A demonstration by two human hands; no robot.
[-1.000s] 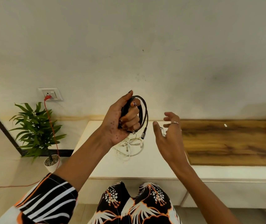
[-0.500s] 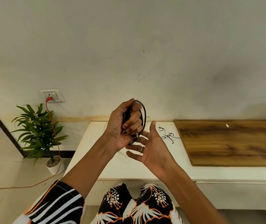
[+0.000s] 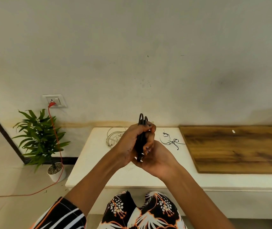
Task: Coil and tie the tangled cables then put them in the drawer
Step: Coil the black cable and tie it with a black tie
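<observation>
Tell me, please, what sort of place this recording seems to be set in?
Probably a room in a home, though a small office is possible. A low white bench-like table with a brown wooden board stands against a plain painted wall, beside a green potted plant and a white wall socket with a red cord.

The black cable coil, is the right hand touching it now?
Touching. The head view shows the right hand cupped under the lower end of the black cable coil, while the left hand grips it.
</observation>
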